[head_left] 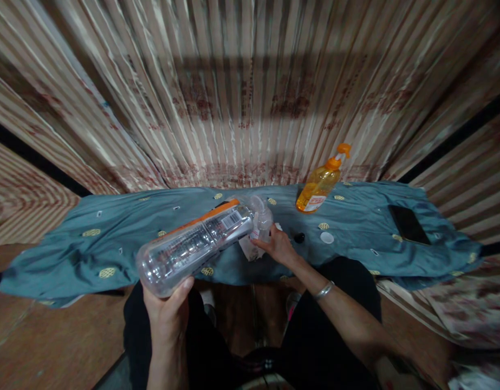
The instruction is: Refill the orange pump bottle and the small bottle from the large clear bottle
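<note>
A large clear plastic bottle (pixel 196 244) with an orange-and-white label and barcode is held tilted above the cloth, its base toward the lower left. My left hand (pixel 168 303) grips it near the base, thumb on its side. By the bottle's upper right end, my right hand (pixel 276 244) has its fingers closed at a clear, rounded plastic piece (pixel 263 216). Whether that piece is joined to the bottle is hard to tell. Beneath my right hand lies a pale crumpled paper or tissue (pixel 250 250), partly covered.
An orange pump bottle (pixel 319 187) stands at the back right. A small black object (pixel 299 238) and a white disc (pixel 326 237) lie before it. Farther right is a dark flat object (pixel 409 223) on the teal cloth (pixel 131 225). Striped curtains (pixel 250 97) hang behind.
</note>
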`<state>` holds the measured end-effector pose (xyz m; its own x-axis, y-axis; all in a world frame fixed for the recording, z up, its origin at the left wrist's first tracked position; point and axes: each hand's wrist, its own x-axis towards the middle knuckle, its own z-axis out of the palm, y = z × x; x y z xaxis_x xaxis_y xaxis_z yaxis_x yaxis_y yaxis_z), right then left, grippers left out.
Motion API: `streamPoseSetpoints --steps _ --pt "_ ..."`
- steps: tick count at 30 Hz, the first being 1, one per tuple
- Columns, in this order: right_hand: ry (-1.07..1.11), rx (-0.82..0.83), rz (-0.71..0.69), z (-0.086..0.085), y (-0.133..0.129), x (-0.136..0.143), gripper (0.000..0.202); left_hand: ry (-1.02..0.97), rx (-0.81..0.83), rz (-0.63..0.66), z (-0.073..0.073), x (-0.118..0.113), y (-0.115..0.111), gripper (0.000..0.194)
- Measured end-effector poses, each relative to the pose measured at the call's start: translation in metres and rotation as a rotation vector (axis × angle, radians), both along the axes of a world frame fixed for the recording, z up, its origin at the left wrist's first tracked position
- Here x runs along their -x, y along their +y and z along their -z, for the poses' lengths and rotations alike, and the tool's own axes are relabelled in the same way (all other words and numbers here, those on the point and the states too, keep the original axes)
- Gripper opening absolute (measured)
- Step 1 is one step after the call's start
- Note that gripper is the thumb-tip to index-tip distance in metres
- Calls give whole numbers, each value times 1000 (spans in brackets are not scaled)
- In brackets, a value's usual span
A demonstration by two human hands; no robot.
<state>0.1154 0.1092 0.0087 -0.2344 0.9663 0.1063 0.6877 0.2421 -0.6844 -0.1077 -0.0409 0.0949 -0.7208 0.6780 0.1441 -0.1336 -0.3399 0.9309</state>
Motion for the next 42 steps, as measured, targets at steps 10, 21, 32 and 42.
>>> streamPoseSetpoints --steps 10,21,32,42 --pt "-2 -23 9 3 -1 1 48 -30 -24 11 2 1 2 93" --pt "-46 -5 15 -1 -1 2 50 -26 -41 18 3 3 1 92" --pt "-41 -33 24 2 -1 2 47 -17 -54 31 2 2 1 91" --pt "-63 9 23 -7 -3 3 50 21 -33 15 7 5 -1 93"
